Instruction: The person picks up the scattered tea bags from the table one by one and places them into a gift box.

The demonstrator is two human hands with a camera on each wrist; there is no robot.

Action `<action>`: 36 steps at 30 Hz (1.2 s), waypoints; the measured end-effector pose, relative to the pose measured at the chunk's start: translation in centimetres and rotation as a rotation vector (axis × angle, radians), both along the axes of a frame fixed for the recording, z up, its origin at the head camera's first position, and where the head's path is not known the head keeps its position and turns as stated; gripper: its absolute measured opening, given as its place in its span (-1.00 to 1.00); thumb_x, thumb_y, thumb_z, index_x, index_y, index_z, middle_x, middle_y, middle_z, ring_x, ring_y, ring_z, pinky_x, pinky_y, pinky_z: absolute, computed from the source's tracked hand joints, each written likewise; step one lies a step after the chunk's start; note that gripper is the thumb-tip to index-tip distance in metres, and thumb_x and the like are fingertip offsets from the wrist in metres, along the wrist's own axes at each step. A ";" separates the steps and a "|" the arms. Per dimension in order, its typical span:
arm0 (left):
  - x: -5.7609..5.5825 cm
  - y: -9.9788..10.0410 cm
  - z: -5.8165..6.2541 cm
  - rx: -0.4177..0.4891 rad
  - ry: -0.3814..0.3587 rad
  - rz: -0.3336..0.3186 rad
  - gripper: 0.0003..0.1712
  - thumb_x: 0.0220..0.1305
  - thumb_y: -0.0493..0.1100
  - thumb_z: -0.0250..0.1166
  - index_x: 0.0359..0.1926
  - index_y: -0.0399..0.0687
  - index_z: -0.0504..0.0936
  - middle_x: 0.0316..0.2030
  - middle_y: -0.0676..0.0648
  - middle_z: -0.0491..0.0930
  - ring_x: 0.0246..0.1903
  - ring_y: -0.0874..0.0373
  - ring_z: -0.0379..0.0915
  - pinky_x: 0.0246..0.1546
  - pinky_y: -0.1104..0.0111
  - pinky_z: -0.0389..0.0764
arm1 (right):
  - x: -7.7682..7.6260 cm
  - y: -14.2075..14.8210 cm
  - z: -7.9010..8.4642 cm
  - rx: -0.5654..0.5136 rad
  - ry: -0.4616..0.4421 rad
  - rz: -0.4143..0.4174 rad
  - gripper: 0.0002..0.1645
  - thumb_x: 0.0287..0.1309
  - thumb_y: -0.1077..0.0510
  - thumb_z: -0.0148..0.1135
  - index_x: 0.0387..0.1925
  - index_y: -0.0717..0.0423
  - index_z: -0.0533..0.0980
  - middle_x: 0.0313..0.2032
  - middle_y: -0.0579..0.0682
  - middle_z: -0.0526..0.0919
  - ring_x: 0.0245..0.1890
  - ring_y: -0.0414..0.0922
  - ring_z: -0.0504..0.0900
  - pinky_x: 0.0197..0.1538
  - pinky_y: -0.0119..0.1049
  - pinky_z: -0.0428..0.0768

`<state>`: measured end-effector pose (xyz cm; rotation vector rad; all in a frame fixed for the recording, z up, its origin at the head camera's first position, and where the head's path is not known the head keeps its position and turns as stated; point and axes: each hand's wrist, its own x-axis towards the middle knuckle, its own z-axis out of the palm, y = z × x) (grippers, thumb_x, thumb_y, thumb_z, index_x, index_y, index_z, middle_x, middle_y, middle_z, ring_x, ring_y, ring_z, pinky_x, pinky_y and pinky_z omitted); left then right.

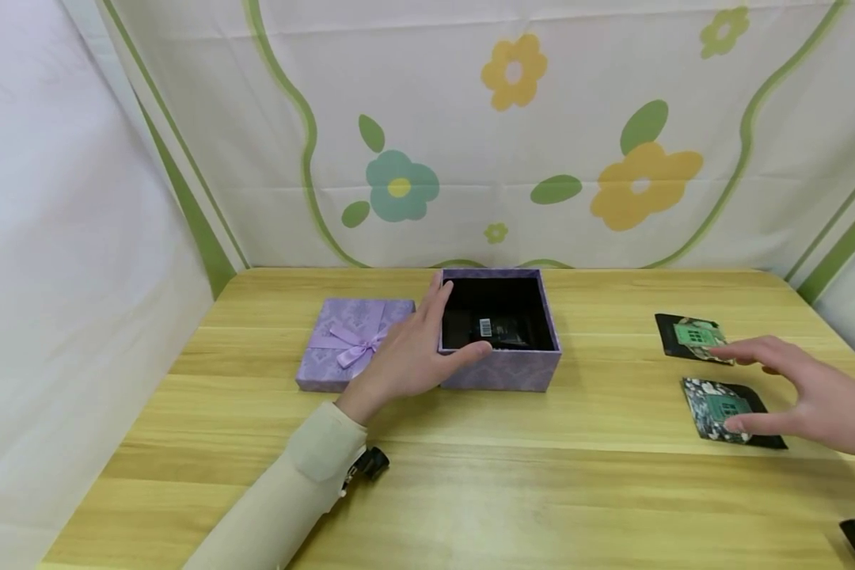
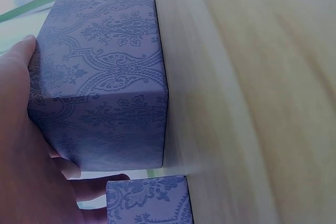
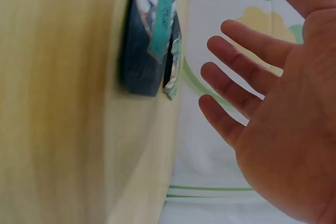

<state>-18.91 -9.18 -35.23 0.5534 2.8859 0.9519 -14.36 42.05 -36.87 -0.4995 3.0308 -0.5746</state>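
Two flat packets (image 1: 705,404) are being carried by the tabletop (image 1: 556,491) in the head view, well to the right of a purple box (image 1: 499,372), one lying just behind the other. Over them the right grip (image 1: 805,388) is being held with thumb and fingers spread, nothing being grasped; whether the nearer one is being touched by the thumb cannot be told. Inside the box a dark packet (image 1: 506,331) is being enclosed, and around its near left corner the left grip (image 1: 416,352) is being rested, unclenched, beside the lid (image 1: 328,332).

In the left wrist view, stiff board is being suggested by the box's straight, square walls; light weight is being presumed, so steadying is probably being served best by flat pressure at the corner rather than a squeeze on the rim.

In the right wrist view, the fingers are being kept clear of the flat packets, whose slightly bulging shape is being shown from the side. Something light, soft and perhaps slippery is being suggested, so a gentle pinch across opposite edges is being favoured over pressure on the middle, where the contents might be crushed.
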 end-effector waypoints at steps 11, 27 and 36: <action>0.0 0.0 0.0 -0.002 0.001 -0.001 0.30 0.23 0.77 0.04 0.74 0.38 -0.28 0.72 0.27 -0.46 0.56 -0.27 0.26 0.45 -0.35 0.29 | 0.1 1.1 -1.4 0.057 -0.043 0.005 0.02 -0.11 -0.17 0.75 0.38 -0.02 0.50 0.31 0.19 0.47 0.03 -0.83 0.00 -0.07 -0.49 0.32; 0.0 0.1 -0.1 -0.001 0.006 0.002 0.29 0.24 0.74 0.08 0.74 0.36 -0.26 0.71 0.30 -0.46 0.52 -0.26 0.33 0.46 -0.30 0.33 | 0.5 1.3 -2.3 0.144 -0.044 0.025 0.09 -0.18 -0.27 0.75 0.40 -0.08 0.50 0.29 0.20 0.46 0.16 -0.48 0.33 -0.06 -0.37 0.56; 0.0 0.1 0.0 -0.005 0.009 0.006 0.30 0.24 0.74 0.08 0.75 0.34 -0.24 0.71 0.31 -0.46 0.48 -0.27 0.38 0.46 -0.30 0.32 | 0.4 1.4 -2.5 0.155 -0.090 0.018 0.13 -0.16 -0.28 0.73 0.42 0.05 0.49 0.31 0.24 0.40 0.25 0.37 0.37 0.03 0.27 0.52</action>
